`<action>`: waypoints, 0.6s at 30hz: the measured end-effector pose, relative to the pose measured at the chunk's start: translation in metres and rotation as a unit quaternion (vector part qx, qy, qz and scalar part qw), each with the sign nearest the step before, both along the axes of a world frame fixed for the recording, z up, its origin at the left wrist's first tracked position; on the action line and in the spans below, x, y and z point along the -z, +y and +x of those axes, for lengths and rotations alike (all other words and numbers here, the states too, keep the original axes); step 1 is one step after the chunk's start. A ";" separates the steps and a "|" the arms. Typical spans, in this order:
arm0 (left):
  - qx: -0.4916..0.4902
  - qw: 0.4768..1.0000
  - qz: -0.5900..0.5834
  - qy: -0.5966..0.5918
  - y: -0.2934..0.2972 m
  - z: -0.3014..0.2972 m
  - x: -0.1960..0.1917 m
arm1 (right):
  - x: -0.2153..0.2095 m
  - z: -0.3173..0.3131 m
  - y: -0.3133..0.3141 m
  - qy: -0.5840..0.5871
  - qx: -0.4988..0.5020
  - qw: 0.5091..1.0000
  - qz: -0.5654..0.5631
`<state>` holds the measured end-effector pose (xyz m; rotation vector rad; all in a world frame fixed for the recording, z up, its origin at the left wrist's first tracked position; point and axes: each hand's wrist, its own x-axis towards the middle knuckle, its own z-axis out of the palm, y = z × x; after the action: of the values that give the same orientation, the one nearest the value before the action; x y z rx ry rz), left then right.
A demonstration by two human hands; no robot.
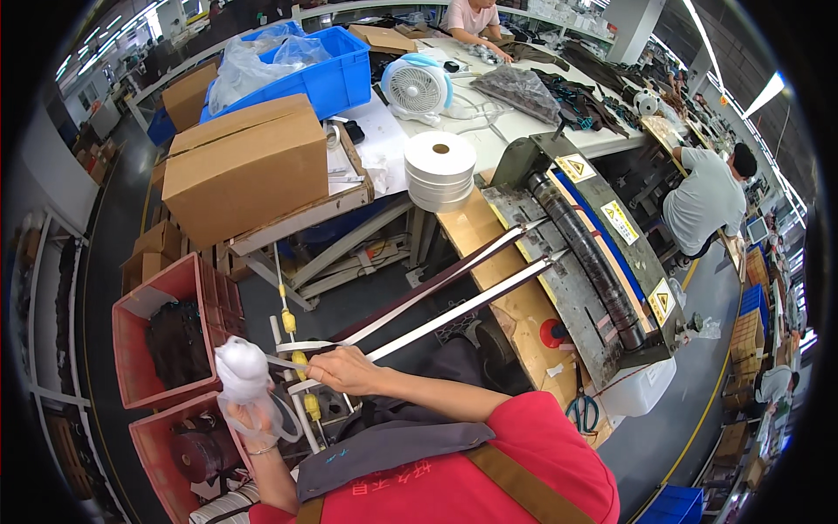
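My left hand (249, 421) is wrapped round the lower part of a soft white bundle (242, 367) and holds it upright. A pale translucent loop (286, 419) hangs from it beside my wrist. My right hand (345, 371) is closed on a narrow white strip at a rod frame with yellow guides (312, 406). Its fingertips are partly hidden. Two long bands, one white (454, 310) and one white and dark maroon (419, 293), run from this frame up to a metal roller machine (585, 253).
Red crates (161, 297) with dark material and a maroon roll stand at the left. A cardboard box (249, 170), a blue bin (345, 74), stacked white tape rolls (440, 170) and a small fan (417, 89) sit farther off. Teal-handled scissors (582, 412) lie beside the machine. Other people work beyond.
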<state>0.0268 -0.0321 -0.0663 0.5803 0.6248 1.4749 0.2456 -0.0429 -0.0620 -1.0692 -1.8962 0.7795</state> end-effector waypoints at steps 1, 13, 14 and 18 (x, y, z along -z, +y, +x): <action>-0.033 0.999 0.028 0.013 0.003 -0.001 -0.007 | 0.003 -0.001 0.001 -0.008 0.002 1.000 0.009; -0.035 0.772 0.189 0.605 0.024 0.022 -0.048 | 0.002 -0.016 -0.003 -0.048 -0.007 0.977 0.208; 0.054 0.762 0.162 0.624 0.028 0.021 -0.035 | -0.007 -0.017 -0.001 -0.042 -0.012 0.973 0.228; 0.372 0.867 0.033 0.329 0.015 0.016 0.022 | -0.018 -0.019 0.014 0.052 -0.011 0.991 0.126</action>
<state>0.0424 -0.0172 -0.0885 1.2426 0.7517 0.5420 0.2267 -0.0287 -0.0445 -0.8368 -1.8614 0.5777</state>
